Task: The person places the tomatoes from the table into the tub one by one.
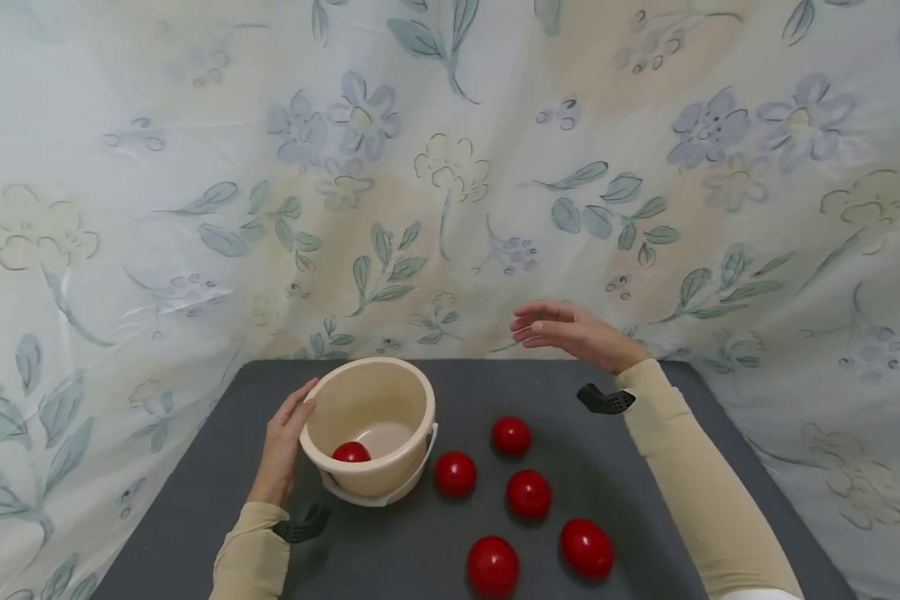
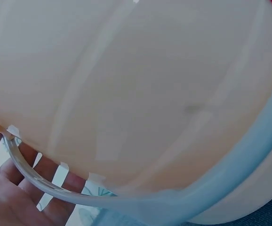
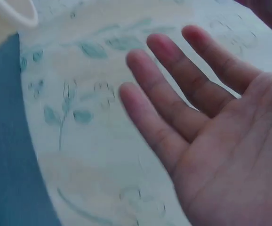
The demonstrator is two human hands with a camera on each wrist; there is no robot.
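Observation:
A cream bucket (image 1: 371,483) with a pale handle (image 1: 429,454) stands on the dark table, left of centre. Inside it lies one red ball (image 1: 351,452), partly hidden by the front rim. My left hand (image 1: 279,450) rests against the bucket's left side, its fingertips at the rim. In the left wrist view its fingers are spread and fairly straight, their tips hidden behind the bucket wall. Raised over the table's far right part, my right hand (image 1: 573,335) has extended fingers and an empty palm. Several red balls lie on the table between bucket and right arm, the nearest ball (image 1: 455,474) beside the bucket.
The dark grey table (image 1: 270,392) ends at a flowered cloth (image 1: 450,192) that hangs behind it and along both sides. Among the other red balls, one ball (image 1: 492,567) is close to the front and another ball (image 1: 587,549) farther right.

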